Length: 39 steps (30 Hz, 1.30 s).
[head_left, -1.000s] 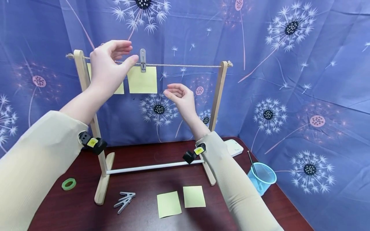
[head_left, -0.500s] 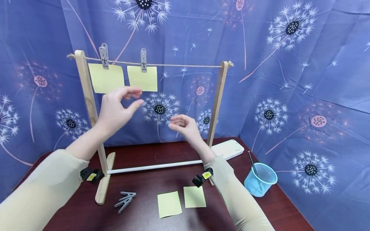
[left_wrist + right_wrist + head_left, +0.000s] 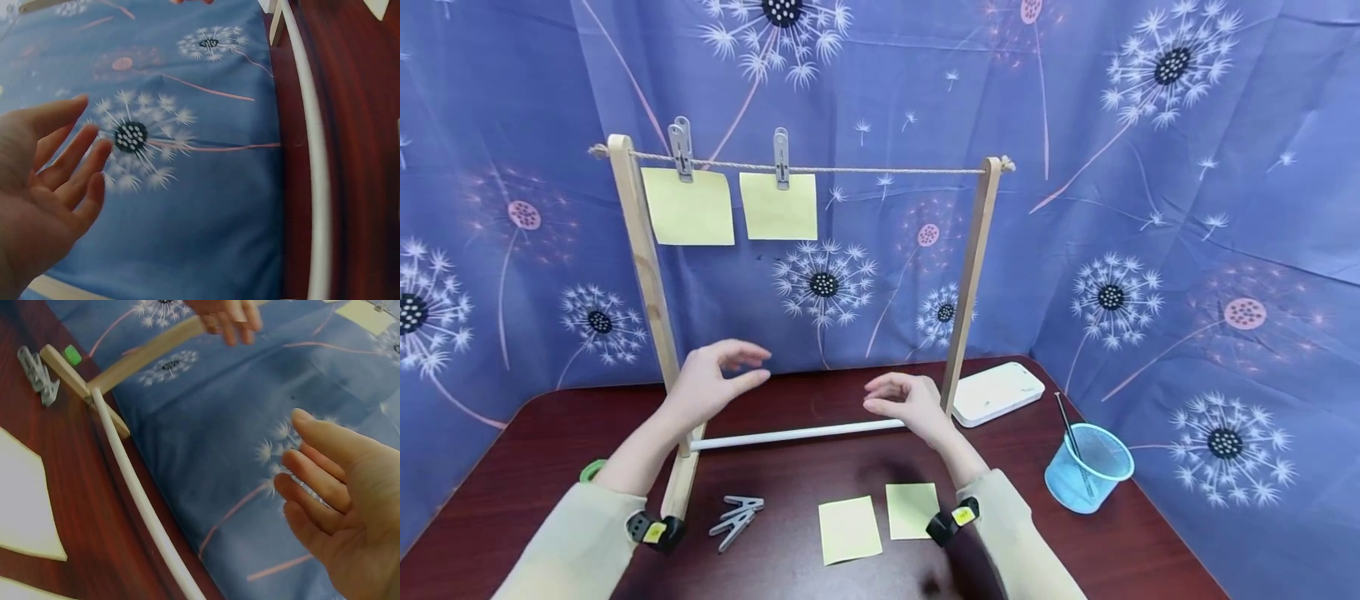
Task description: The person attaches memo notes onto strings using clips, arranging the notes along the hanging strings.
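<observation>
In the head view my left hand [image 3: 715, 382] is in front of the stand's left post, fingers loosely bent and holding nothing. My right hand [image 3: 912, 402] is beside the right post, likewise relaxed with nothing in it. Behind and above them, two yellow sticky notes hang from a rope [image 3: 880, 170]: the left note [image 3: 691, 208] under a grey clothespin [image 3: 681, 150], the right note [image 3: 779, 208] under another clothespin [image 3: 782, 158]. On the table below lie two more yellow notes, a left one [image 3: 850, 530] and a right one [image 3: 912, 508], plus grey clothespins [image 3: 736, 521] to their left.
The wooden stand [image 3: 651, 275] has a white crossbar [image 3: 797, 435] low between its posts. A green tape roll [image 3: 592, 471] is partly behind the left forearm. On the right are a white box [image 3: 997, 392] and a blue mesh cup [image 3: 1086, 475] holding a thin dark stick.
Both hands have come down from the rope toward the table. The left hand has moved away from the left clothespin and note, which now show fully. The hanging notes stay in place.
</observation>
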Tool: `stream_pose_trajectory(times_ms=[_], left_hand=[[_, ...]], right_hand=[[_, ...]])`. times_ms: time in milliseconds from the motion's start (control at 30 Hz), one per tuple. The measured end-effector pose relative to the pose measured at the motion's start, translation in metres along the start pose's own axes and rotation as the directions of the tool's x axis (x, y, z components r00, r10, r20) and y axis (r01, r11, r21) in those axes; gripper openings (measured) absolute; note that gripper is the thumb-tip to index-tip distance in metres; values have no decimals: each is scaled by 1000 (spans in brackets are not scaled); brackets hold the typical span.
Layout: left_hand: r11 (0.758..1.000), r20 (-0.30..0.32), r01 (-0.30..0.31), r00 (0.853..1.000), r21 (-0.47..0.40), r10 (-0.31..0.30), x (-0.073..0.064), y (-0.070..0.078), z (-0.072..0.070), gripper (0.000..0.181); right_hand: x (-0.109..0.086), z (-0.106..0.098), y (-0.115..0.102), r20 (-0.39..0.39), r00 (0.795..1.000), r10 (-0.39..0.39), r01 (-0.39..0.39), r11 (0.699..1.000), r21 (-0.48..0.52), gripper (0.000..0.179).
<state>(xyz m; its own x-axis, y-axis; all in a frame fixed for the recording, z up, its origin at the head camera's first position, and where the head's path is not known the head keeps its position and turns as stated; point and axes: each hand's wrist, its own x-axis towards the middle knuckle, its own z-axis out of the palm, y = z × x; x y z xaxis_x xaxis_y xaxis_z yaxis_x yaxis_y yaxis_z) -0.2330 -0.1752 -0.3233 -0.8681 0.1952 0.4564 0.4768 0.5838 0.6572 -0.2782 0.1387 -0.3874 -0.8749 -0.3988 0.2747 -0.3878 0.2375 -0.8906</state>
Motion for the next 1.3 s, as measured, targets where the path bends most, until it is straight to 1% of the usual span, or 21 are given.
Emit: stream_pose_trajectory(times_ms=[67, 133, 267, 333, 433, 467, 567, 700, 767, 833, 900, 967, 1033, 1167, 1233, 1300], left_hand=[[999, 40, 31, 999, -25, -30, -8, -10, 6, 26], [997, 83, 50, 996, -55, -46, -16, -19, 12, 27], [988, 159, 88, 985, -130, -66, -33, -40, 20, 30], [979, 215, 123, 973, -162, -87, -42, -52, 25, 33], [971, 309, 164, 945, -174, -104, -54, -69, 30, 37], [968, 341, 178, 934, -175, -110, -58, -74, 32, 39], [970, 393, 171, 915, -170, -93, -67, -85, 36, 43], [968, 444, 175, 893, -182, -79, -78, -93, 40, 49], [963, 471, 191, 878, -192, -81, -83, -95, 41, 51], [959, 490, 209, 867, -193, -91, -87, -97, 40, 53], [949, 502, 243, 857, -200, -114, -90, -99, 39, 55], [941, 514, 268, 848, -208, -128, -94, -102, 38, 55], [934, 524, 291, 839, -208, -144, -96, -104, 37, 55], [937, 541, 294, 827, -189, -151, -99, -108, 35, 52], [936, 549, 298, 822, -188, -152, -100, -109, 34, 51], [928, 560, 316, 813, -196, -158, -100, -109, 33, 50]], right_hand=[[-7, -3, 7, 45, 999, -13, 13, 1000, 0, 27], [-12, -8, 14, 86, 996, -15, 14, 1000, 4, 29], [-21, -18, 26, 102, 995, -18, 21, 1000, -21, 31], [-26, -22, 32, 107, 994, -15, 20, 999, -45, 33], [-35, -27, 40, 126, 992, -6, 16, 997, -76, 33], [-37, -28, 43, 130, 992, -3, 14, 996, -86, 32], [-42, -29, 50, 139, 990, -16, 30, 995, -97, 29], [-44, -27, 57, 170, 982, -82, 104, 987, -124, 30], [-46, -27, 59, 199, 976, -85, 110, 987, -120, 33], [-48, -26, 59, 231, 971, -61, 87, 991, -103, 36], [-49, -26, 60, 265, 964, 0, 18, 998, -65, 37], [-49, -26, 61, 306, 951, 48, -33, 998, -52, 37], [-49, -25, 63, 336, 938, 85, -65, 995, -71, 38], [-50, -24, 65, 374, 921, 107, -65, 990, -122, 40], [-52, -24, 65, 379, 918, 115, -69, 989, -134, 42], [-53, -26, 66, 379, 917, 127, -76, 986, -145, 41]])
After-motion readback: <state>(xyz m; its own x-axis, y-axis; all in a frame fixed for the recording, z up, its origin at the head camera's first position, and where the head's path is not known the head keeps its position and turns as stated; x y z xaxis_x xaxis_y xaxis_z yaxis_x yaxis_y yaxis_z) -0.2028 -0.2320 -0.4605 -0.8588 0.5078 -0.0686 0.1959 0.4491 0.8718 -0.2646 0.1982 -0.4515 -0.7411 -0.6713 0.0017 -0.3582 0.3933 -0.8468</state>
